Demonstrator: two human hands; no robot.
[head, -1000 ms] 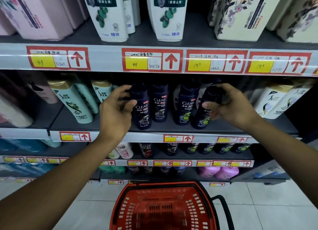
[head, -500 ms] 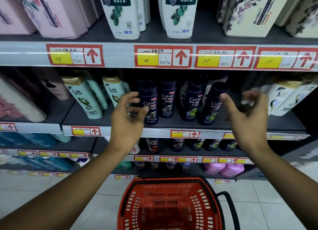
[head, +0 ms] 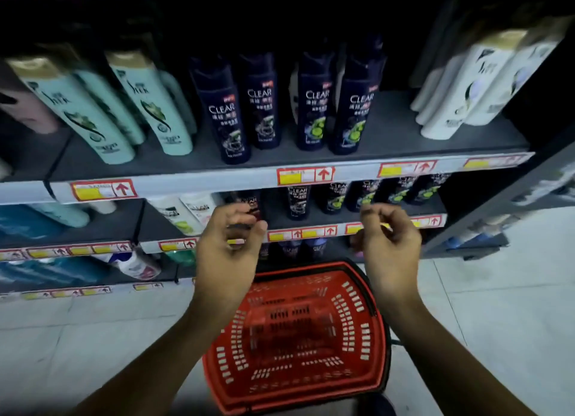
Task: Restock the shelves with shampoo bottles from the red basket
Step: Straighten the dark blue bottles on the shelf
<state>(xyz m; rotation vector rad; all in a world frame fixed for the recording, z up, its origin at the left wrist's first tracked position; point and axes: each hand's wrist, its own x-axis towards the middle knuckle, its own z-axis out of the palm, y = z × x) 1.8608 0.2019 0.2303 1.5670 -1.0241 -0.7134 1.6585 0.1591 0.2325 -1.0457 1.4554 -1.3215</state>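
Four dark shampoo bottles (head: 235, 113) stand upright, caps up, labels reading "CLEAR" facing out. Above the red basket (head: 298, 337), the left hand (head: 227, 253) and right hand (head: 389, 247) hang loosely curled, holding nothing.

This is a shop aisle, the toiletries section of a supermarket. Grey metal shelves (head: 404, 138) carry rows of dark blue shampoo bottles (head: 231, 113) facing forward (all labelled CLEAR). Red-and-yellow price tags (head: 305, 176) run along each shelf edge, and a red plastic shopping basket (head: 298, 337) sits on the pale tiled floor (head: 497, 291).
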